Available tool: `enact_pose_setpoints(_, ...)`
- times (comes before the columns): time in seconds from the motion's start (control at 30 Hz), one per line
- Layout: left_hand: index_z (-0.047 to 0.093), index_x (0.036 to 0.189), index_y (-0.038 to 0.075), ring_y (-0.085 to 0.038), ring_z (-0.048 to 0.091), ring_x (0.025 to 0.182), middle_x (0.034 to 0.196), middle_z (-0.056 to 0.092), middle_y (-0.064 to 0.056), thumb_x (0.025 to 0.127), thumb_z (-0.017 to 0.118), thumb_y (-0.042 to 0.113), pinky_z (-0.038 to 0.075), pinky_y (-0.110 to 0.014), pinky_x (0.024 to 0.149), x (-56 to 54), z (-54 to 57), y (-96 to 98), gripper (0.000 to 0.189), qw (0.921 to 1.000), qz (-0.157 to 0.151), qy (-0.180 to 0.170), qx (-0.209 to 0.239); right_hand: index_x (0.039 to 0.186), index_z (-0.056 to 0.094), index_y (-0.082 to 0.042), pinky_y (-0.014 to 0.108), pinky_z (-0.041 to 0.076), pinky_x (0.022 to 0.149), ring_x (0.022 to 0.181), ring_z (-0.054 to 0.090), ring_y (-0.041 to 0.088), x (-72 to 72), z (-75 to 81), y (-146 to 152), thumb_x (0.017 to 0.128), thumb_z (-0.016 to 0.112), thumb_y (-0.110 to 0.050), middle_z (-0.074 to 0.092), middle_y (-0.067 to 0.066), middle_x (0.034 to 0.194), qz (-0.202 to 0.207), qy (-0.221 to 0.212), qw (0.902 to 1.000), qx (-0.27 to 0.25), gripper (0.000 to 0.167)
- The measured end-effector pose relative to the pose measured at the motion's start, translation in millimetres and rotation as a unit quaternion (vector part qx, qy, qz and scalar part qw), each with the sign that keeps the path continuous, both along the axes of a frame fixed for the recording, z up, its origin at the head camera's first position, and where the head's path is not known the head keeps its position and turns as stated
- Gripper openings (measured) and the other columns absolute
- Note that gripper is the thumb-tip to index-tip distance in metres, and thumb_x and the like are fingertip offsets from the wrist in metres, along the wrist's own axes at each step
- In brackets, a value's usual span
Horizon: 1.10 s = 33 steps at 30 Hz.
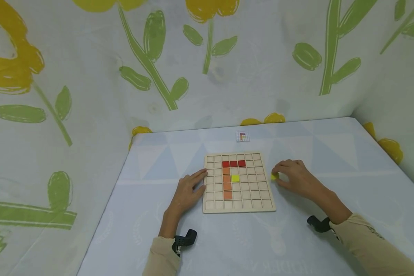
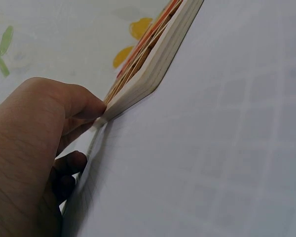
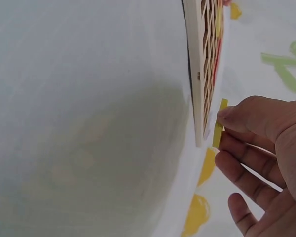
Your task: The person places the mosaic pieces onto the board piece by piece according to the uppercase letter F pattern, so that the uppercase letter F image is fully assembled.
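Observation:
A wooden grid board (image 1: 255,199) lies flat on the table, its square cells partly filled with tiles. Three red tiles (image 1: 234,164) form a row near the top, and a column of several orange tiles (image 1: 227,179) runs down from the left one. One yellow tile (image 1: 235,178) sits right of that column. My left hand (image 1: 187,193) rests at the board's left edge, thumb and fingertips touching it. Off the board's right side, my right hand (image 1: 294,178) pinches another yellow tile (image 3: 218,129) between thumb and fingers.
Behind the board lies a small printed card (image 1: 243,137) with a coloured grid pattern. The table (image 1: 151,165) has a pale triangle-patterned cover. Flower-printed fabric (image 1: 248,76) rises behind the table and along its sides.

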<state>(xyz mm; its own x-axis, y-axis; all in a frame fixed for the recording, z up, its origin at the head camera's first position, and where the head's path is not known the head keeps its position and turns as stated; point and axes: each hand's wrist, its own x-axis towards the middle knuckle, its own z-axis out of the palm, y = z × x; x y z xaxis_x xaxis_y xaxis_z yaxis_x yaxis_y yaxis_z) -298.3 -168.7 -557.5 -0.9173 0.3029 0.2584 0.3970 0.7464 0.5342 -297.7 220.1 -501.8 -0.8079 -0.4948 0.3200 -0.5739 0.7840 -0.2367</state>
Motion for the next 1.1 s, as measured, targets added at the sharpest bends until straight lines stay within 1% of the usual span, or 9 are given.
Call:
enact_pose_setpoints(0.13,0.056,0.145,0.024,-0.014,0.050,0.089,0.150,0.046,0.017,0.098,0.061,0.028,0.035,-0.038,0.083,-0.7,-1.5,-0.3,0.048,1.0000,0.002,0.002,0.000,0.096,0.075,-0.011,0.053,0.040,0.088,0.103,0.063,0.030,-0.3,2.0,-5,0.078,0.083,-0.005,0.071,0.007,0.104,-0.001,-0.004,1.0000,-0.003,0.020)
enact_pose_setpoints(0.23,0.056,0.146,0.024,-0.014,0.050,0.090,0.151,0.046,0.017,0.098,0.061,0.028,0.035,-0.039,0.083,-0.3,-2.5,-0.5,0.048,1.0000,0.002,0.003,0.003,0.096,0.075,-0.011,0.054,0.040,0.089,0.104,0.063,0.031,-0.4,3.7,-7,0.079,0.083,-0.006,0.070,0.007,0.104,0.001,-0.008,1.0000,-0.003,0.020)
enact_pose_setpoints(0.37,0.055,0.146,0.023,-0.016,0.053,0.097,0.151,0.046,0.015,0.099,0.060,0.028,0.035,-0.041,0.086,-0.3,-2.7,-0.8,0.048,1.0000,-0.003,0.002,0.008,0.095,0.075,-0.011,0.055,0.040,0.089,0.103,0.063,0.032,-0.1,6.2,-11,0.079,0.083,-0.005,0.070,0.008,0.104,0.003,-0.011,0.9999,-0.005,0.020)
enact_pose_setpoints(0.5,0.054,0.147,0.023,-0.017,0.055,0.103,0.152,0.046,0.013,0.099,0.059,0.028,0.036,-0.043,0.089,-0.5,-2.1,-1.1,0.048,0.9999,-0.007,0.001,0.010,0.096,0.075,-0.011,0.053,0.039,0.090,0.104,0.062,0.031,-1.4,7.8,-15,0.078,0.083,-0.006,0.070,0.008,0.104,0.001,-0.017,0.9998,-0.006,0.020)
enact_pose_setpoints(0.67,0.055,0.146,0.022,-0.018,0.054,0.099,0.152,0.046,0.013,0.099,0.060,0.027,0.035,-0.042,0.087,-1.0,-1.1,-0.5,0.048,1.0000,-0.002,-0.002,0.005,0.097,0.075,-0.011,0.052,0.039,0.091,0.105,0.062,0.030,-3.9,8.9,-19,0.080,0.083,-0.008,0.070,0.007,0.106,0.000,-0.022,0.9998,0.002,0.019)
enact_pose_setpoints(0.93,0.056,0.145,0.023,-0.015,0.052,0.095,0.151,0.048,0.013,0.098,0.061,0.027,0.034,-0.039,0.084,-1.0,-2.2,0.8,0.047,0.9999,0.004,0.000,0.011,0.098,0.075,-0.011,0.053,0.040,0.091,0.104,0.063,0.029,-6.0,10.6,-23,0.079,0.083,-0.007,0.071,0.007,0.106,0.005,-0.025,0.9997,-0.001,0.020)
enact_pose_setpoints(1.03,0.056,0.145,0.023,-0.015,0.051,0.095,0.151,0.047,0.013,0.098,0.061,0.027,0.035,-0.040,0.085,-0.8,-1.6,0.8,0.048,0.9999,0.003,-0.001,0.011,0.098,0.075,-0.012,0.053,0.040,0.090,0.105,0.063,0.030,-6.1,11.4,-25,0.080,0.082,-0.007,0.071,0.007,0.106,0.004,-0.029,0.9996,0.001,0.019)
enact_pose_setpoints(1.1,0.056,0.145,0.023,-0.016,0.053,0.100,0.151,0.047,0.013,0.098,0.061,0.026,0.035,-0.041,0.087,-0.7,-1.1,0.6,0.047,0.9999,0.002,-0.001,0.012,0.098,0.076,-0.012,0.053,0.040,0.091,0.106,0.062,0.030,-6.1,11.4,-26,0.081,0.082,-0.008,0.071,0.007,0.107,0.002,-0.033,0.9995,0.001,0.019)
